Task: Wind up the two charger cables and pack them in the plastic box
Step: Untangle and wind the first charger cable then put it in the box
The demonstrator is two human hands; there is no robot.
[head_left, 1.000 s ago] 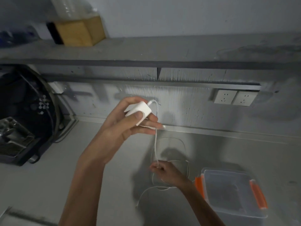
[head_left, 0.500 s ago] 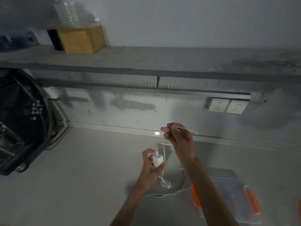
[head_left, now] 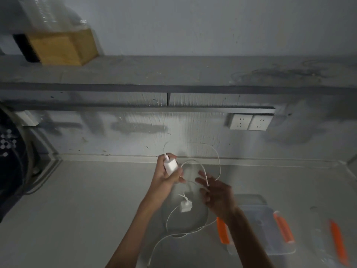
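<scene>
My left hand (head_left: 166, 176) grips a white charger block (head_left: 171, 165) above the grey counter. Its white cable (head_left: 216, 157) loops up and to the right, then runs down into my right hand (head_left: 216, 192), whose fingers pinch the cord. Below the hands a second white charger block (head_left: 185, 206) lies on the counter with its cable (head_left: 170, 227) spread in loose curves toward the front. The clear plastic box (head_left: 270, 246) with orange clips stands on the counter at the right, partly hidden by my right forearm.
A clear lid with an orange clip (head_left: 337, 242) lies right of the box. Two wall sockets (head_left: 250, 122) sit under a long shelf (head_left: 173, 74) holding a wooden block (head_left: 63, 47). A dark appliance (head_left: 11, 167) fills the left edge.
My left hand has lifted the charger block higher. My right hand has dropped from above the block to its right, carrying a loop of cable with it.
</scene>
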